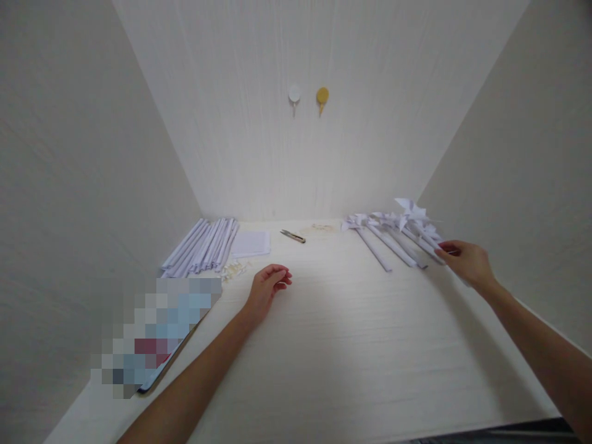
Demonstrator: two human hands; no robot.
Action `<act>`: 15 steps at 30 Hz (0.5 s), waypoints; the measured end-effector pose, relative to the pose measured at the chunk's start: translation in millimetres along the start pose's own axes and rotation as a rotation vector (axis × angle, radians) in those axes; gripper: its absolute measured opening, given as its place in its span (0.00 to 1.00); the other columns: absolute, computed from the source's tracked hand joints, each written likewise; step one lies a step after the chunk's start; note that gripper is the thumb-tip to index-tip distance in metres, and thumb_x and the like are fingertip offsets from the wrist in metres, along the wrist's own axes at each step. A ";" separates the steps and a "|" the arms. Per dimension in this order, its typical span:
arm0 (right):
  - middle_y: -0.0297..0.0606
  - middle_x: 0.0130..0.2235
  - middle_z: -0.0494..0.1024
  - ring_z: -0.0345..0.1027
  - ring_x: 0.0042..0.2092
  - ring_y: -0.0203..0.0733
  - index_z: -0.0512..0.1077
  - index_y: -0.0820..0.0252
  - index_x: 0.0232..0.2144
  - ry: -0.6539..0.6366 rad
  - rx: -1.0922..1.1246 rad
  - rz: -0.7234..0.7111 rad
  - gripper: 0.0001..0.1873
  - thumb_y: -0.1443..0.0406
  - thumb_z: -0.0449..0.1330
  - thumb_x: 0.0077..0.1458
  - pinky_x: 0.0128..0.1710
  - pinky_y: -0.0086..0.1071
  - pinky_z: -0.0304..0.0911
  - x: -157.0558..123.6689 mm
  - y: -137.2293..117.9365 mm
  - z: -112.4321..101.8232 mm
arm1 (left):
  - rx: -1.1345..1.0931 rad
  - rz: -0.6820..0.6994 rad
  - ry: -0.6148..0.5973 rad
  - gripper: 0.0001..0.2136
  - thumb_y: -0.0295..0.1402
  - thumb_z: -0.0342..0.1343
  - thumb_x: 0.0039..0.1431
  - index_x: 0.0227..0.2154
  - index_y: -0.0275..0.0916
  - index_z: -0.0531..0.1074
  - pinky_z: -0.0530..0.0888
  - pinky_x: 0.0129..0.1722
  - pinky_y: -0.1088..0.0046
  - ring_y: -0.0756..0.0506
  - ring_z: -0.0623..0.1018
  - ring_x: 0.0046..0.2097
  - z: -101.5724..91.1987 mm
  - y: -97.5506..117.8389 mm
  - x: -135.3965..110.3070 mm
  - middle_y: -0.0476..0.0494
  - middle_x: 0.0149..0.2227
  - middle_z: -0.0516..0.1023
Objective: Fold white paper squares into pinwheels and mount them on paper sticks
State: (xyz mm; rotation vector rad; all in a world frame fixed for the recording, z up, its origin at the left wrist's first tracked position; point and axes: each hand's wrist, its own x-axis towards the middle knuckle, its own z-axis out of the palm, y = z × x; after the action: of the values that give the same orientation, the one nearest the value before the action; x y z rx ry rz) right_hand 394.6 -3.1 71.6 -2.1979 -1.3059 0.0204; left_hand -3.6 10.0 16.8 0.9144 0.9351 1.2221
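Note:
My right hand (pixel 466 264) is closed round the rolled paper stick of a white paper pinwheel (pixel 413 211) at the table's right side. The pinwheel's folded head points away from me and sits slightly above the others. Beside it lie several more paper pinwheels (pixel 377 248), their heads toward the back wall. My left hand (pixel 268 287) hovers over or rests on the table left of the middle, which I cannot tell. Its fingers are loosely curled and a little apart, with nothing visible in them. Small white bits (pixel 234 270) lie near it.
Several rolled paper sticks (pixel 203 246) are piled at the back left, beside a stack of square paper (pixel 250 243). Thread snips (pixel 293 236) lie near the back wall, by small scattered pieces (pixel 322 227). A blurred flat object (pixel 166 336) occupies the left edge. Two hooks (pixel 322 96) are on the wall.

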 end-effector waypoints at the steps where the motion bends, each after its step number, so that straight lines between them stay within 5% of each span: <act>1: 0.49 0.33 0.76 0.69 0.32 0.41 0.72 0.68 0.31 -0.005 -0.035 0.015 0.09 0.67 0.57 0.45 0.34 0.31 0.60 1.0 1.5 0.7 | 0.004 -0.002 0.004 0.07 0.30 0.59 0.37 0.22 0.33 0.70 0.65 0.23 0.80 0.54 0.72 0.24 0.3 0.3 -0.2 0.48 0.22 0.74; 7: 0.52 0.36 0.76 0.70 0.36 0.44 0.72 0.73 0.37 -0.045 -0.148 0.036 0.15 0.67 0.56 0.47 0.36 0.30 0.59 7.2 10.4 11.6 | 0.021 0.006 0.015 0.06 0.30 0.58 0.38 0.22 0.33 0.70 0.65 0.25 0.79 0.54 0.71 0.23 1.2 0.8 -0.5 0.48 0.22 0.74; 15: 0.49 0.34 0.78 0.70 0.32 0.41 0.74 0.69 0.33 -0.020 -0.180 -0.019 0.12 0.68 0.57 0.45 0.34 0.28 0.59 14.3 29.7 26.1 | 0.031 0.004 0.004 0.05 0.29 0.58 0.39 0.22 0.34 0.70 0.65 0.26 0.78 0.54 0.71 0.24 0.3 -2.1 1.1 0.48 0.22 0.74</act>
State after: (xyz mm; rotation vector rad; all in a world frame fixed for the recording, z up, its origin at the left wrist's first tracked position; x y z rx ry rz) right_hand 418.2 10.1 39.3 -2.3405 -1.3868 -0.0857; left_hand -2.5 10.8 14.9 0.9388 0.9584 1.2165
